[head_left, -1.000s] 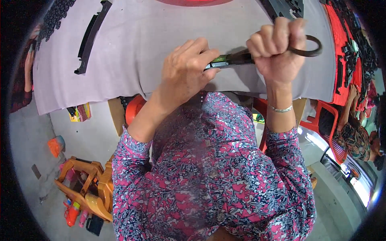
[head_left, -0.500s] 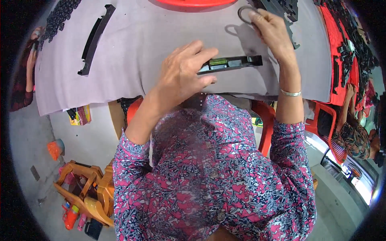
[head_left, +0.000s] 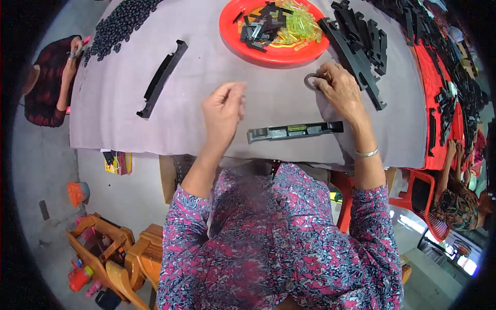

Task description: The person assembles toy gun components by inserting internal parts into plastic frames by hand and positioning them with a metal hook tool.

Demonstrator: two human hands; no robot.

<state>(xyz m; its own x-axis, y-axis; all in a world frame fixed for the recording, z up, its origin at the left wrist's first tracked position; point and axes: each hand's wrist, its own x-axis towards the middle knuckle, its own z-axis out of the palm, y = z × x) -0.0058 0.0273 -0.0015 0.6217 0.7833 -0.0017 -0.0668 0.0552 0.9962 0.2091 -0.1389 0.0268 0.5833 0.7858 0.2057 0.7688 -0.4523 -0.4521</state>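
Black bar (head_left: 281,133), person's side of red plate (head_left: 227,32), runs left-right; both hands plateward: left hand (head_left: 223,110) curled together, right hand (head_left: 339,92) clamped on dark ring (head_left: 307,82).

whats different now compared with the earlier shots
The left hand let go of the black frame, moving left; the frame now lies alone on the table. The right hand brought the dark ring from the frame's right to beyond it, near the red plate. The other black frame stayed put.
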